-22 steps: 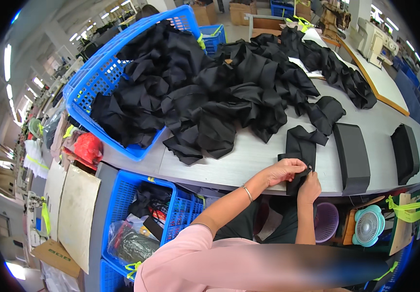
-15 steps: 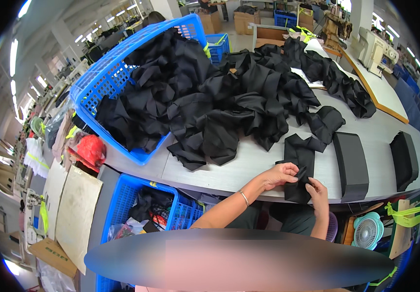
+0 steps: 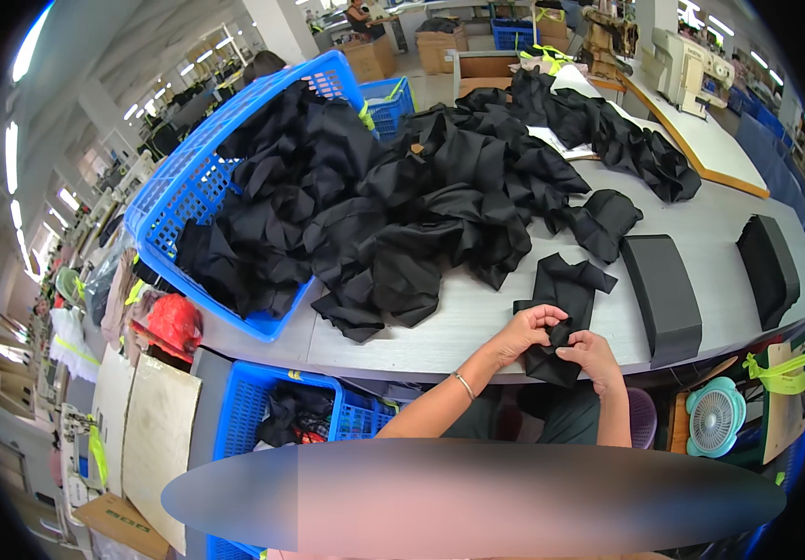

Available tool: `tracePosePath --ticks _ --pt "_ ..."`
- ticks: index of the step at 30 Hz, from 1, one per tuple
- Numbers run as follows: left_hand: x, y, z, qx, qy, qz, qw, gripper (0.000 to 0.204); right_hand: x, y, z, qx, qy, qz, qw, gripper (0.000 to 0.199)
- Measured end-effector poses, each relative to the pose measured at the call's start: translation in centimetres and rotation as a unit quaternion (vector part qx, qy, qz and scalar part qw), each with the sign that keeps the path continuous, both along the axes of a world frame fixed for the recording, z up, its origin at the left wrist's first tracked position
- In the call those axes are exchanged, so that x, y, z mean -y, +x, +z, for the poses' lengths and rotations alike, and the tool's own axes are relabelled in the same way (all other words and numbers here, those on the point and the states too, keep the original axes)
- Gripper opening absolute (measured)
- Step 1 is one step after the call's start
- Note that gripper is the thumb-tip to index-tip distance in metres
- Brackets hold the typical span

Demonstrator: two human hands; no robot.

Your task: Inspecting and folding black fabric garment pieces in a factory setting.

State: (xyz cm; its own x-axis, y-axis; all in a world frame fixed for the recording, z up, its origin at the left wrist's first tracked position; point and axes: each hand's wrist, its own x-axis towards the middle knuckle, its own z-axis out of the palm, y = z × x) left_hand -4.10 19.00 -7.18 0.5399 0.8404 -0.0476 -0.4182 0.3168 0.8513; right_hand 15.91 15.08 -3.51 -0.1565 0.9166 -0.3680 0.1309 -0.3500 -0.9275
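Observation:
A black fabric piece (image 3: 565,282) lies at the near edge of the table, its near end bunched between my hands. My left hand (image 3: 524,332), with a bangle on its wrist, pinches the cloth from the left. From the right, my right hand (image 3: 593,358) grips the same piece with thumb and forefinger close to the left fingertips. Right of it stand a folded black panel (image 3: 661,294) with a smooth face and a second curved black panel (image 3: 769,271). Just beyond lies a crumpled black piece (image 3: 605,224).
A large heap of black fabric (image 3: 458,187) spills from a tilted blue basket (image 3: 174,252) across the grey table (image 3: 477,322). Below the left edge is another blue basket (image 3: 234,401). A turquoise fan (image 3: 715,417) stands low at right; a sewing machine (image 3: 692,65) is far right.
My right hand has come closer to my left, and the fingertips now nearly meet on the cloth. The whole view has shifted a little.

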Motion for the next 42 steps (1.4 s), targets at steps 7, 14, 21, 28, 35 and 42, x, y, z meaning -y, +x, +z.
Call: tracePosePath --ticks 7,14,21,28,35,42 --pt "0.3 1.0 0.5 -0.286 0.182 0.346 0.875 0.044 1.0 -1.2 -1.8 0.221 0.281 -0.28 0.891 0.004" --pt "3.1 1.1 -0.2 -0.376 0.185 0.311 0.853 0.03 1.2 -0.5 -3.0 0.225 0.256 -0.297 0.892 0.022" --pt "4.6 -2.7 -0.7 -0.249 0.162 0.123 0.947 0.06 4.1 2.4 -2.7 -0.074 0.234 -0.157 0.957 0.015" --pt "3.7 -1.4 -0.9 -0.295 0.152 0.119 0.936 0.052 5.8 2.3 -1.2 0.133 0.231 -0.065 0.962 0.031" --pt "3.2 1.7 -0.8 -0.389 0.249 0.349 0.815 0.037 3.4 0.7 -2.3 0.178 0.294 -0.192 0.919 0.019" --pt "3.6 2.9 -1.4 -0.413 0.228 0.455 0.756 0.056 1.8 3.7 -1.7 0.216 0.297 -0.222 0.903 0.028"
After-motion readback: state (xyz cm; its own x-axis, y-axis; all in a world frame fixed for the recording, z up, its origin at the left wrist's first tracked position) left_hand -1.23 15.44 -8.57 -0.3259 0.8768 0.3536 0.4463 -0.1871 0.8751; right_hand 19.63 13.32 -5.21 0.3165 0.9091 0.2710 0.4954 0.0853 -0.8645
